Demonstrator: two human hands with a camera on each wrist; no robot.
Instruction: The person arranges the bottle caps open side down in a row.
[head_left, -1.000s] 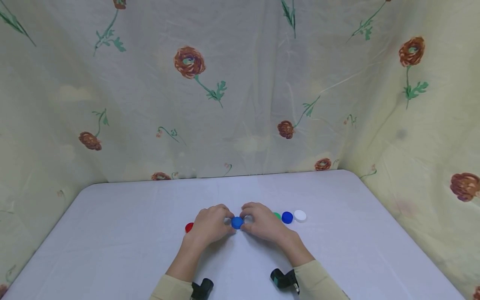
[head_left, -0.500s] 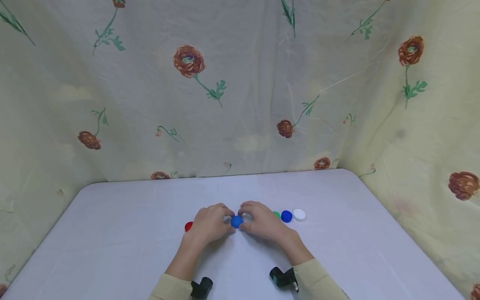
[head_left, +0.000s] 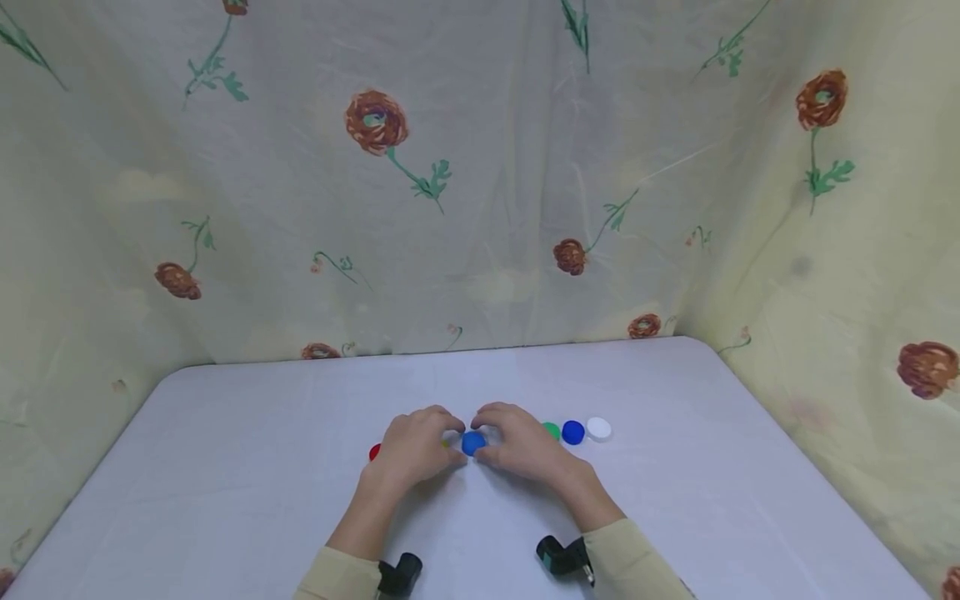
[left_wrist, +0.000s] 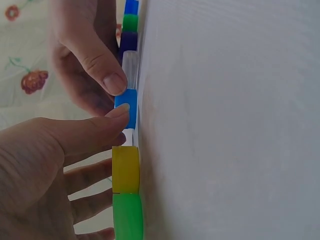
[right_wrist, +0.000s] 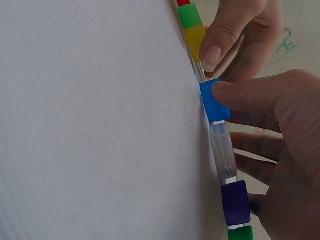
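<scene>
Bottle caps stand in a row across the white table, a light blue cap (head_left: 472, 443) in the middle between both hands. My right hand (head_left: 525, 446) has its thumb on the near edge of this cap and its index finger at the far side. To the left, my left hand (head_left: 416, 446) is bent around the row with its thumb and index finger parted, tips just off the blue cap. A yellow cap (left_wrist: 126, 170) and a green cap (left_wrist: 128, 215) sit beside the left fingers. Under the right hand are a clear cap (right_wrist: 224, 152) and a purple cap (right_wrist: 236, 202).
A red cap (head_left: 374, 451) shows at the row's left end, partly behind the left hand. Right of the right hand lie another green cap (head_left: 552, 430), a dark blue cap (head_left: 573, 432) and a white cap (head_left: 598, 429). A flowered curtain (head_left: 480, 208) hangs behind the table.
The left hand has shifted slightly left, away from the blue cap, and some yellow now shows beside its fingers. The right hand's fingertips have edged left over the blue cap.
</scene>
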